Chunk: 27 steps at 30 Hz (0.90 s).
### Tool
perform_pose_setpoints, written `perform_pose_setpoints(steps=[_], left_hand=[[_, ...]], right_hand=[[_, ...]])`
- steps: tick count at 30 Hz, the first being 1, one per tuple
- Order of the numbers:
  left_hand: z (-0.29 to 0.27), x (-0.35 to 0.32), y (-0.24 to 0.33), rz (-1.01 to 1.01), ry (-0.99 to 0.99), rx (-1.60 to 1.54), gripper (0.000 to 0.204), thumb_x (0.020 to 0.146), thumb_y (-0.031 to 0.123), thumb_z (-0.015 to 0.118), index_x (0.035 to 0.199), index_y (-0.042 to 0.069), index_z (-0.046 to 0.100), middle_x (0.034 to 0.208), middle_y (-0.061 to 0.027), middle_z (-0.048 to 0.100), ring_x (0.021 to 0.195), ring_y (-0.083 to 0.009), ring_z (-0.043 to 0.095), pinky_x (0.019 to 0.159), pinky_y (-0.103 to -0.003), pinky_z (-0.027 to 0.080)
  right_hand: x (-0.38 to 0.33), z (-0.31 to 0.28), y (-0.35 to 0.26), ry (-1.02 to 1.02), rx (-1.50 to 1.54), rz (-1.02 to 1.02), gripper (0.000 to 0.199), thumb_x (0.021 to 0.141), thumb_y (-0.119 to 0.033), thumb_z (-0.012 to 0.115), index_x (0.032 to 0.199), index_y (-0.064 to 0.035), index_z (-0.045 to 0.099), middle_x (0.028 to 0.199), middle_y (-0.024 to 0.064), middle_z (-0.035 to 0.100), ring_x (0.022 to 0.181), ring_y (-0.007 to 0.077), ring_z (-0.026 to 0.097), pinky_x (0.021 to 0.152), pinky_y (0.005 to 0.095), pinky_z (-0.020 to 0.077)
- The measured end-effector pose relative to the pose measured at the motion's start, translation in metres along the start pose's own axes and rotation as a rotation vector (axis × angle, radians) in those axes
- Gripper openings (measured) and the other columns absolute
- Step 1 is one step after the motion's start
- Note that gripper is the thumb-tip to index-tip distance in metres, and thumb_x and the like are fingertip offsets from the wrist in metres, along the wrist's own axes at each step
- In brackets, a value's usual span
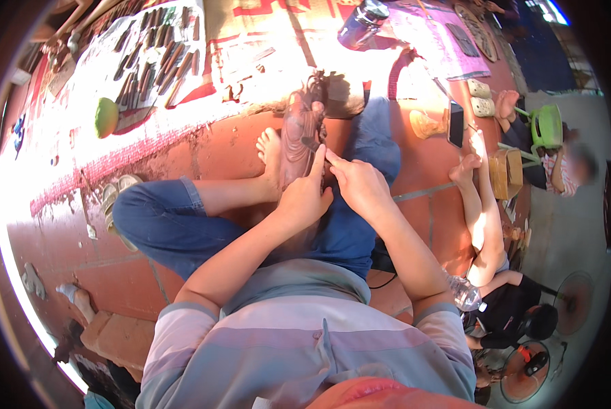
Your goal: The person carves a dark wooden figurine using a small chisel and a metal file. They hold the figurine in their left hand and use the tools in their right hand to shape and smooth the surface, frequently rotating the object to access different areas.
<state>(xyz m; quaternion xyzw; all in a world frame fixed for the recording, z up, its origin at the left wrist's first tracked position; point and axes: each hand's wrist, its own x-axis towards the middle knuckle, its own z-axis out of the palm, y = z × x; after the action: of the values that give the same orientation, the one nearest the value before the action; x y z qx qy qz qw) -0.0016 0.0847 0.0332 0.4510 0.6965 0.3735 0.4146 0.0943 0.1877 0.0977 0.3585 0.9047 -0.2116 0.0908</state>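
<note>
A reddish-brown carved wooden figure [295, 143] with draped folds leans between my legs, its top against a wooden block [346, 94]. My left hand [305, 199] is at the figure's lower right side, index finger stretched along it and the other fingers curled in. Beside it, my right hand [361, 185] is closed, with its index fingertip close to the left one. A small dark flat piece [310, 144] shows at the fingertips against the carving. Whether it is a blade tip or a strip cannot be told, and the fingers hide what they grip.
Many carving chisels [159, 58] lie on a pale cloth at far left, near a green fruit-like object [105, 117]. A dark jar [363, 24] stands at the back. To the right are a phone [456, 125], a water bottle [463, 293], another person's legs [479, 198] and a fan [525, 371].
</note>
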Motion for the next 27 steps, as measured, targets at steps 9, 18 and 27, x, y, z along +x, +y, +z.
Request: perform_pose_setpoints(steps=[9,18,27], left_hand=[[-0.008,-0.001,0.005,-0.018,0.010,0.196,0.087,0.078,0.016,0.062,0.146,0.005,0.010,0.072,-0.0214,0.064,0.063,-0.0373,0.063,0.059,-0.046,0.050],[-0.012,-0.005,0.012,-0.066,0.001,0.216,0.089,0.076,0.017,0.066,0.146,0.003,0.013,0.082,-0.0269,0.064,0.070,-0.0384,0.065,0.076,-0.045,0.049],[-0.005,-0.003,-0.006,0.062,0.060,0.214,0.090,0.074,0.016,0.066,0.146,0.001,0.012,0.063,-0.0197,0.061,0.070,-0.0389,0.064,0.089,-0.045,0.043]], right_hand=[[0.002,0.003,0.001,0.012,0.031,-0.027,0.032,0.091,-0.021,0.047,0.121,-0.0168,0.059,0.081,0.0196,0.062,0.075,0.0374,0.062,0.067,0.0462,0.0499],[0.001,-0.004,-0.004,0.004,0.005,-0.063,0.034,0.090,-0.020,0.049,0.123,-0.0169,0.057,0.080,0.0184,0.061,0.075,0.0368,0.062,0.066,0.0464,0.0499],[0.005,0.003,0.004,0.007,0.053,-0.149,0.033,0.092,-0.022,0.047,0.123,-0.0188,0.056,0.078,0.0174,0.060,0.073,0.0372,0.061,0.065,0.0456,0.0495]])
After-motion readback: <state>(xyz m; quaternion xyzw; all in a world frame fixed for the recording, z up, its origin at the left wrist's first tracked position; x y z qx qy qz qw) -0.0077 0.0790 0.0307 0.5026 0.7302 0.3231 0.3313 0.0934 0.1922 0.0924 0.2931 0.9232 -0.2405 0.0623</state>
